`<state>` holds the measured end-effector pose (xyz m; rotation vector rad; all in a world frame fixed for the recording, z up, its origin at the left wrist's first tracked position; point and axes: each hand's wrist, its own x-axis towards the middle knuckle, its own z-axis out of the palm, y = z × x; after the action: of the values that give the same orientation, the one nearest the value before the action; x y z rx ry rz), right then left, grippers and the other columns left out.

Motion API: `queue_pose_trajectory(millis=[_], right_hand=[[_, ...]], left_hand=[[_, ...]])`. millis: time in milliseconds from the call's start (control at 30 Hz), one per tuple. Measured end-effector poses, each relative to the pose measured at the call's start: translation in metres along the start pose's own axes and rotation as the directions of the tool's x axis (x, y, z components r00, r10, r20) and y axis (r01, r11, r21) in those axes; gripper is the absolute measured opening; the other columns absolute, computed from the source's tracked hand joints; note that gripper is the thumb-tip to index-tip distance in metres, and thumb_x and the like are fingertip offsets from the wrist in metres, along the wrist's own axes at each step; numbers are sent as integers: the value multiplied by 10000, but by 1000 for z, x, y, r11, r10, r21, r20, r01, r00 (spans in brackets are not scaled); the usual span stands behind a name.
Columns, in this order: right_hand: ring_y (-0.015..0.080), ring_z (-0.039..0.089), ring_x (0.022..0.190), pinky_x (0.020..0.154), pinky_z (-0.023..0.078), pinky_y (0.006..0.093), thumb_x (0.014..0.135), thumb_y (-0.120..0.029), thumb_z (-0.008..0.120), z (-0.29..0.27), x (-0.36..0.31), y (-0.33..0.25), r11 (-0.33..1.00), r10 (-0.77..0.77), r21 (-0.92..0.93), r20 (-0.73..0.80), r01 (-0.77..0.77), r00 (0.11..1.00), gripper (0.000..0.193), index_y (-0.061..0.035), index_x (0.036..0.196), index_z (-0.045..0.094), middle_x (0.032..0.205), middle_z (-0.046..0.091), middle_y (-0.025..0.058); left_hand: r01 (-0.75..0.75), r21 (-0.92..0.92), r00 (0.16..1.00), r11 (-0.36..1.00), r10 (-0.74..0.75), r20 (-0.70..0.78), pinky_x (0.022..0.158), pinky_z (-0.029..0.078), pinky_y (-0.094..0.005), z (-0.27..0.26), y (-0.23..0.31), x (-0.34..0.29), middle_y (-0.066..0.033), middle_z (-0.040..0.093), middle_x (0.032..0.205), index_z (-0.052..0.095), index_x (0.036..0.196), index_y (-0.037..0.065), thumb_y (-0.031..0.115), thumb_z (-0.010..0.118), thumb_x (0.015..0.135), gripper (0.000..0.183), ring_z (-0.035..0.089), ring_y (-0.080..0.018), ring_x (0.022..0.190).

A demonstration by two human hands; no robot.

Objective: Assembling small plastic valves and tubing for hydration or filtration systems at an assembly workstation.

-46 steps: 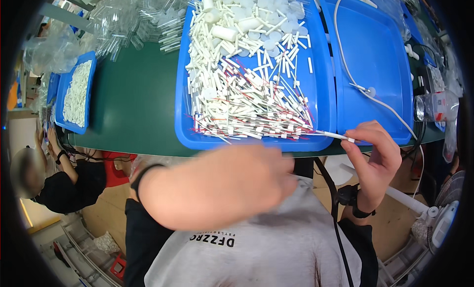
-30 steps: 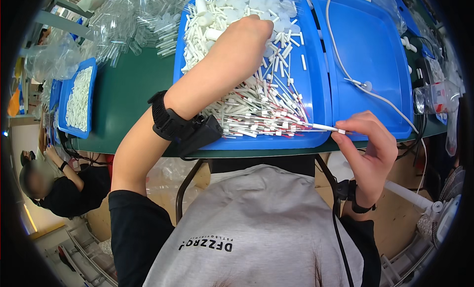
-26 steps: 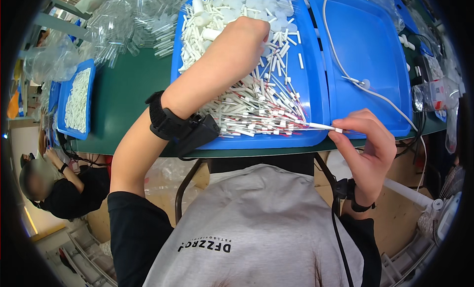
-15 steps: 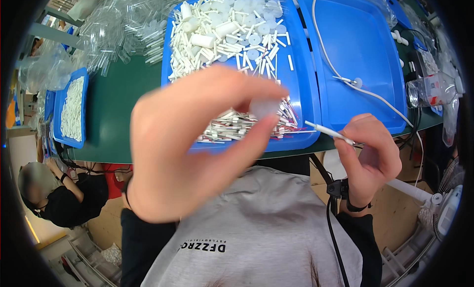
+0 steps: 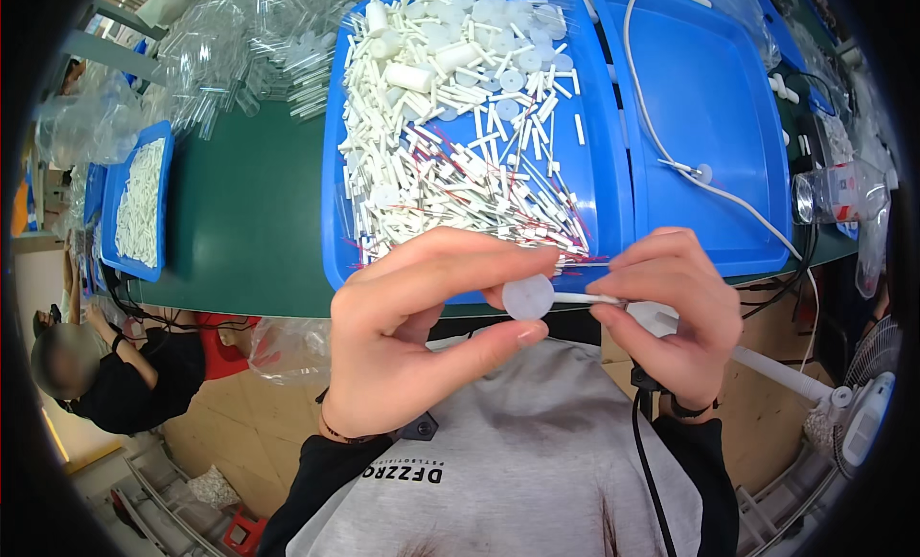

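Between the thumb and fingers of my left hand (image 5: 431,332) is a round translucent white plastic disc (image 5: 528,297), its flat face toward me. My right hand (image 5: 674,313) pinches a thin white stick (image 5: 586,298), which points left at the disc. The stick's tip is at the disc's right edge; whether it enters the disc I cannot tell. Both hands are at the near edge of a blue tray (image 5: 334,188). In that tray lie many short white sticks (image 5: 393,140), several discs (image 5: 511,81), white cylinders (image 5: 409,77) and thin red and grey wires (image 5: 537,198).
A second blue tray (image 5: 709,97) at right has a white cable (image 5: 661,136) across it and a loose disc-and-stick piece (image 5: 702,173). A plastic bottle (image 5: 839,193) lies beyond it. Clear tubes (image 5: 259,49) pile up at far left, above a small tray (image 5: 141,193). A person (image 5: 120,370) sits left.
My left hand has come down and nearer to me with the disc. My right hand has shifted left and slightly down, bringing the stick up to the disc. The wires are less covered now.
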<state>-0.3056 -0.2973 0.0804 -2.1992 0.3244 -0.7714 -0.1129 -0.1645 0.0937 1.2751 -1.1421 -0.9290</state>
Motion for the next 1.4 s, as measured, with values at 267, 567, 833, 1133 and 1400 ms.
queue_pose_trajectory(millis=[267, 567, 833, 1133, 1400], right_hand=[[215, 567, 813, 842, 406, 379, 713, 29, 717, -2, -3, 7, 994, 105, 7, -105, -105, 989, 217, -34, 919, 697, 860, 670, 49], [179, 581, 807, 937, 377, 407, 725, 45, 732, 7, 0, 17, 582, 127, 812, -143, 43, 982, 284, -85, 918, 569, 808, 713, 111], [257, 692, 753, 1030, 415, 492, 801, -77, 761, 16, 7, -5, 703, 120, 711, -160, 30, 980, 352, -95, 979, 458, 904, 616, 108], [295, 702, 831, 1018, 429, 525, 855, 37, 644, 19, 15, -4, 846, -75, 525, -60, 96, 995, 267, -56, 994, 436, 915, 628, 167], [319, 661, 1003, 1015, 441, 482, 737, 167, 682, 21, 14, 1, 829, -113, 544, -67, 131, 991, 411, -15, 1049, 485, 1028, 651, 225]], left_hand=[[-1, -156, 997, 988, -11, -73, 884, 498, -373, 1, -3, -1, -184, 629, 1022, 488, 1028, 5, -129, 743, 688, 446, 625, -259, 1015], [-45, -117, 997, 992, 38, -65, 847, 495, -347, 3, -8, -5, -159, 609, 1005, 562, 1055, -39, -135, 749, 668, 441, 621, -234, 941], [-74, 21, 992, 997, 76, -100, 775, 466, -288, 10, -6, -1, -93, 560, 964, 657, 1015, -57, -131, 763, 628, 408, 557, -149, 862], [-63, 36, 993, 997, 67, -96, 753, 452, -272, 15, -8, 0, -92, 568, 967, 651, 1027, -50, -127, 765, 623, 427, 559, -142, 858], [-78, 71, 992, 994, 84, -91, 790, 466, -296, 12, -13, 1, -100, 572, 990, 608, 1023, -43, -117, 762, 646, 414, 575, -169, 871]])
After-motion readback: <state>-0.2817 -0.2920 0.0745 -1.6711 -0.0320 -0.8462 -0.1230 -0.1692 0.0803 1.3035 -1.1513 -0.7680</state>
